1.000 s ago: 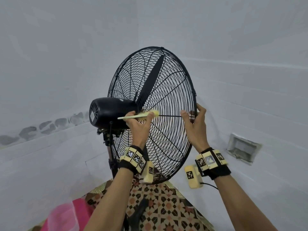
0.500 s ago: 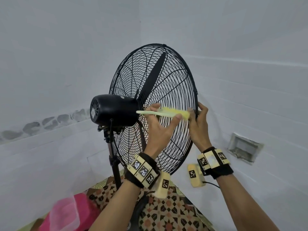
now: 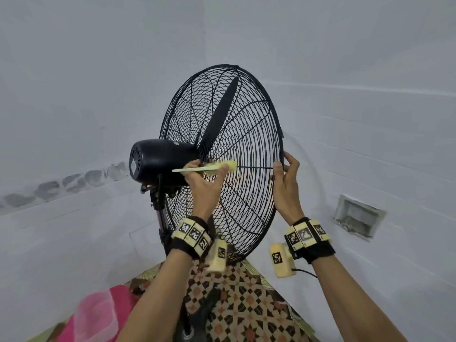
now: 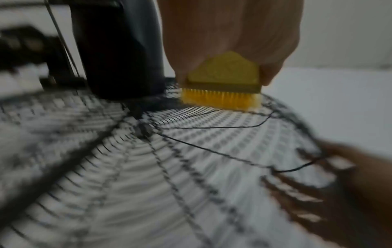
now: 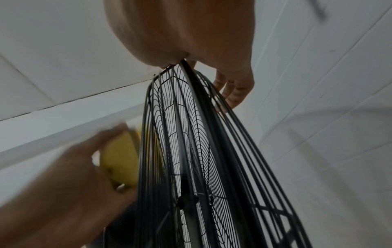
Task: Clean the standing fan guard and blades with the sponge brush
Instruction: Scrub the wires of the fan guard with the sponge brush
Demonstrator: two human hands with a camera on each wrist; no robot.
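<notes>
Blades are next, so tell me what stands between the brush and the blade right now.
The wire guard does. The brush, held in the left hand, lies against the guard's rear mesh beside the motor housing; the blade sits inside the cage. The right hand grips the rim.

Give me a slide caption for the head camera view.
Left hand sweeps a yellow brush across the black fan guard while the right hand grips its rim.

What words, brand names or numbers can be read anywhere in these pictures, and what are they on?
No readable words, brands or numbers.
Wrist bands: black-and-white square code patterns only, no letters.
Fan motor housing: a small pale mark on top and a diamond shape at the back, both too small to read.
</notes>
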